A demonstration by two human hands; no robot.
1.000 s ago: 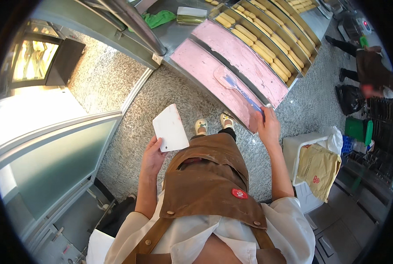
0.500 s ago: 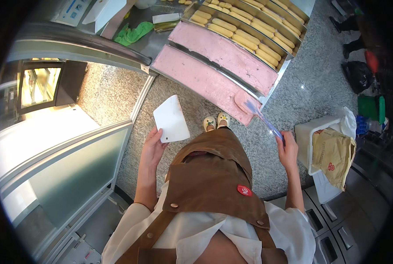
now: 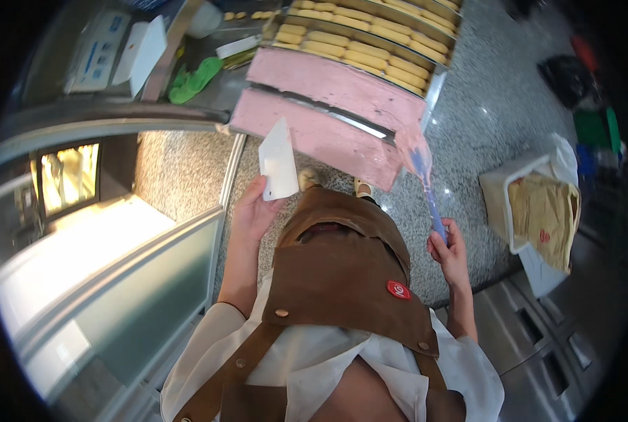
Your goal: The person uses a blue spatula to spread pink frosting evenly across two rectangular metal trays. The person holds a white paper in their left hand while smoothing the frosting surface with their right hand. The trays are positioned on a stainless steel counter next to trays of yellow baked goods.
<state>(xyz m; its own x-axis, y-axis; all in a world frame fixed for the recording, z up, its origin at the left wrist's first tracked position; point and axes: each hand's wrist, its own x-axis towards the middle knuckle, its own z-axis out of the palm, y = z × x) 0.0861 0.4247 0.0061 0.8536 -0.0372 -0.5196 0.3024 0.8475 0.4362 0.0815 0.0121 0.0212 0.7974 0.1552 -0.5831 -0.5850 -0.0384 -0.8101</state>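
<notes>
- Left hand [image 3: 253,206] pinching a white scraper [image 3: 279,165] near the pink cream [image 3: 328,138]
- Right hand [image 3: 450,247] closed round a blue spatula [image 3: 419,161], its pink-smeared head by the cream's right end

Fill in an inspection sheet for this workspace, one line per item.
Surface: grey worktop, carrying long pink-topped strips and rows of yellow finger-shaped pieces between metal dividers.
Job's things: white scraper; bluish spatula, blade smeared pink, overlapping the strips' right end in view; contact cannot be told.
Clutter: crumpled green cloth on the worktop, left of the strips.
Hands: left hand grips the scraper near its lower edge; right hand grips the spatula's handle.
Cables: nothing seen.
Surroundings: speckled floor; at right, a white bin holding a brown paper bag; at left, a frosted panel.
</notes>
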